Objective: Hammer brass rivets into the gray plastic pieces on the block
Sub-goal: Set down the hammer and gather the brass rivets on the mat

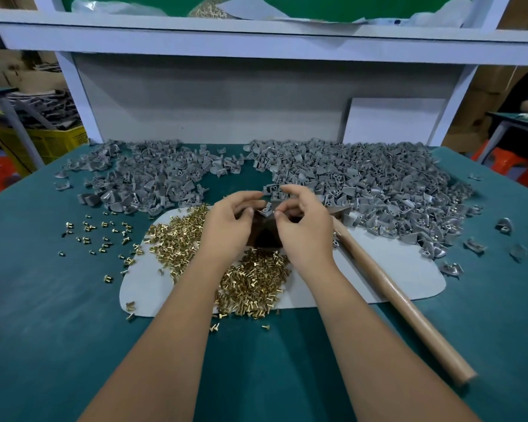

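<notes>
- The person's left hand and right hand meet over a dark brown block that stands near the middle of the green table, on a white mat.
- Between the fingertips, just above the block, sits one gray plastic piece. The left hand's curled fingers and thumb hold it at its left side.
- The right hand's thumb and forefinger are pinched together right beside the piece, on something tiny. I cannot make out what it is, nor whether it touches the piece.
- Brass rivets lie heaped on the mat's near edge, between the two forearms. A second spread of them covers the mat's left part, and loose ones are scattered off the mat toward the table's left edge.
- A hammer with a wooden handle lies untouched on the right. Its head end rests just beside the right hand and the handle slants toward the table's near right corner, across the mat's edge.
- Along the far edge of the table are two big heaps of gray plastic pieces: one at the far left and a larger one at the far right, which spills down the right side of the mat.
- A white shelf frame rises behind the table's far edge.
</notes>
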{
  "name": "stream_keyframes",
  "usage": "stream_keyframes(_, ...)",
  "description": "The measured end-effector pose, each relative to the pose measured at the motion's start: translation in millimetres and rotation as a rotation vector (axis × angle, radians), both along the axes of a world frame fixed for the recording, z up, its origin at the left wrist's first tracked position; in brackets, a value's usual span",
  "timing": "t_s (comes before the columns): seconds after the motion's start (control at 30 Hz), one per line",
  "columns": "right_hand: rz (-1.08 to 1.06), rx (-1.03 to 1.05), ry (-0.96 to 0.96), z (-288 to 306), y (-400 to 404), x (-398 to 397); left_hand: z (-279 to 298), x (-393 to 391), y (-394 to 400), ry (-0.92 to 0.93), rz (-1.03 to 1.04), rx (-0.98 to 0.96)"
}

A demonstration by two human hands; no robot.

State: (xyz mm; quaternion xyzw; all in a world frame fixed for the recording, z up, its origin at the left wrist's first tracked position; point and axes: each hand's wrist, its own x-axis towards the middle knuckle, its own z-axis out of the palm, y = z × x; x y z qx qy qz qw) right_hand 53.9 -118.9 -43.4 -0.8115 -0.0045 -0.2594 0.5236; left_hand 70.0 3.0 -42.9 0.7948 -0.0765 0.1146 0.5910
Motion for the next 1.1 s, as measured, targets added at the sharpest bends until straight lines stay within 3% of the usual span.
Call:
stream_keyframes(0.33,0.004,0.021,-0.017,-0.3,-4.3,2.7,-2.3,4.4,-4.4,-0.061,0.025,0.167)
stream_keyframes(0.63,0.002,-0.021,-0.034,0.6,-2.0,0.8,3.1,-0.3,-1.9,-0.089,0.117,0.127)
stream_keyframes(0.8,0.034,0.028,-0.091,1.9,-1.7,1.3,5.6,-3.3,-4.6,-0.076,0.073,0.213)
stream_keyframes(1.1,0.062,0.069,-0.087,5.1,1.7,-0.4,4.7,-2.4,-4.7,-0.104,0.085,0.174)
